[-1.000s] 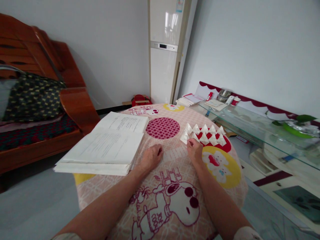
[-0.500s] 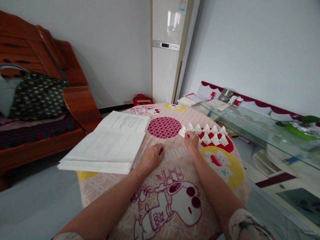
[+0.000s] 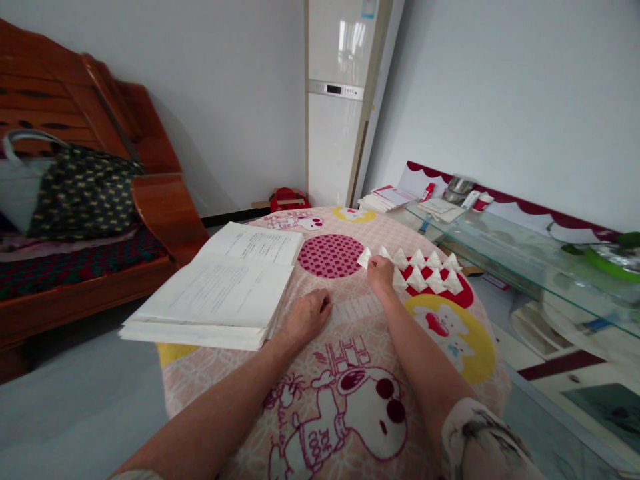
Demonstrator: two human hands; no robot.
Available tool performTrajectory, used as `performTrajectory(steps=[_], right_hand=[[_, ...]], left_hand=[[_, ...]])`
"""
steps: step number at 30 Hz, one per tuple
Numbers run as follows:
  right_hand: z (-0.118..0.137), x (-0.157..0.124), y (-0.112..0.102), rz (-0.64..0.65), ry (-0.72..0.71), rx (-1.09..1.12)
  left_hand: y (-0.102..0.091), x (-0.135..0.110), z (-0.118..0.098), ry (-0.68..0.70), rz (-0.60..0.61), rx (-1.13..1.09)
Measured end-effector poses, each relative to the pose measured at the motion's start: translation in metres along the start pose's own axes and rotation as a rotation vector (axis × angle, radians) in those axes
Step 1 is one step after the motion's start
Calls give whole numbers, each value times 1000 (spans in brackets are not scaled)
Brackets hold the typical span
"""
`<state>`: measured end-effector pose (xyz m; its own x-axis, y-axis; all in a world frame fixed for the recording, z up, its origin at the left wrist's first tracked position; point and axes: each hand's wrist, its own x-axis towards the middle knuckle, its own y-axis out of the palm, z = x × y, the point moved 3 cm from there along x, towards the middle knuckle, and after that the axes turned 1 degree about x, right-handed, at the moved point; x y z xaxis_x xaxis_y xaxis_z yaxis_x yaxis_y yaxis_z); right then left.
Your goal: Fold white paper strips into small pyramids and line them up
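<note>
Right hand (image 3: 382, 272) had shifted outward and to the left across the cloth-covered desk (image 3: 360, 333); one white folded pyramid (image 3: 365, 258) had gone with it, from the left end of the near row (image 3: 435, 282) to the left end of the far row (image 3: 418, 259). Counted six peaks along the far row, four along the near. The moved piece stood point up, just beside the purple-checked circle (image 3: 330, 256). Right fingers (image 3: 373, 263) were bent and drawn together at its right side; could not tell whether they gripped it or merely touched. Left hand (image 3: 309, 313) lay on the desk near the open book (image 3: 215, 293), fingers curled in, nothing seen in them. Judgement on handling: a light pinch low on the side faces seemed best, since thin folded walls would probably dent if squeezed near the point. Keeping the base flat and in line with its neighbours, then parting the fingers before lifting, looked the surest guard against tipping. Wrist sat close by the near row's left end; a higher wrist would likely have spared those pieces a knock.
</note>
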<state>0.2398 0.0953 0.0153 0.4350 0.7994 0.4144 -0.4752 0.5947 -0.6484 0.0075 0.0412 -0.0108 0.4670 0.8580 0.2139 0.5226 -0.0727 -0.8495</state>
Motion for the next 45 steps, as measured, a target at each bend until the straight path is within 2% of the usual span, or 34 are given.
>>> performTrajectory(steps=[4, 9, 12, 14, 20, 25, 30, 36, 41, 45], right_hand=[[13, -18, -10, 36, -17, 47], [37, -82, -27, 361, -317, 87], [38, -114, -37, 485, -351, 11], [35, -126, -42, 504, -321, -23], [28, -143, -42, 516, -253, -58], [23, -146, -36, 442, -176, 33], [19, -146, -37, 406, -158, 140], [22, -148, -40, 354, -171, 147], [21, -150, -40, 362, -172, 167], [20, -149, -39, 361, -173, 153]], left_hand=[[0, 1, 0, 11, 6, 1], [0, 2, 0, 4, 12, 24], [1, 3, 1, 18, 5, 48], [1, 3, 0, 26, -3, 61], [-2, -9, -7, 18, -19, 113], [-7, -18, -12, 24, -13, 73], [-19, -23, -13, 37, -80, 46], [-52, -36, 4, -197, -267, 217], [-80, -46, 38, -408, -281, 174], [-82, -47, 54, -512, -252, 125]])
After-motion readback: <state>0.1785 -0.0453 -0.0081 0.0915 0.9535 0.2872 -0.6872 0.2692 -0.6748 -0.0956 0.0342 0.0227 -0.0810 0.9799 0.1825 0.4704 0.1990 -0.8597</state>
